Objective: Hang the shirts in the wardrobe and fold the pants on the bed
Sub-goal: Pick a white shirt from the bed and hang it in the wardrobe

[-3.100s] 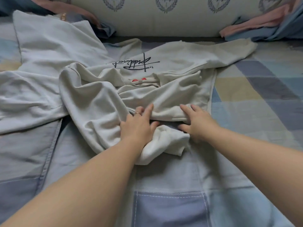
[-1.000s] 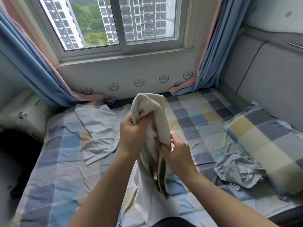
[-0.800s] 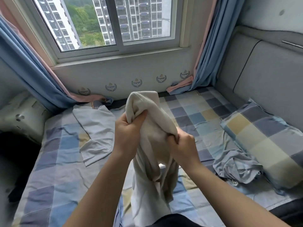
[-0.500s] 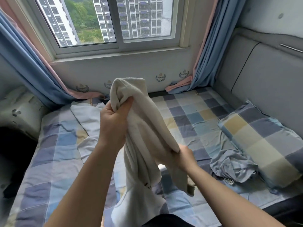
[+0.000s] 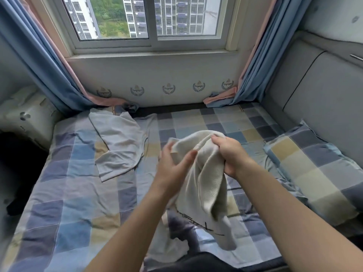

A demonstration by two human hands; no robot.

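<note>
Cream shirt (image 5: 204,183) hangs bunched above the middle of the bed (image 5: 74,203), its lower end trailing toward 6 o'clock. Half a second ago the left grip (image 5: 172,169) held the bunched top up high and the right grip (image 5: 231,156) held the cloth lower down. Now the bundle has dropped and shifted toward 3 o'clock, and the right grip is clenched round the top of it. The left grip has let that top go. Its fingers look nearly straight, with a fabric edge between thumb and fingers, but it is too blurred to tell whether it pinches. I judge this a change of hold to find the collar or shoulders, so hanging is some way off. A grey shirt (image 5: 117,146) lies flat at 10 o'clock, still waiting.
</note>
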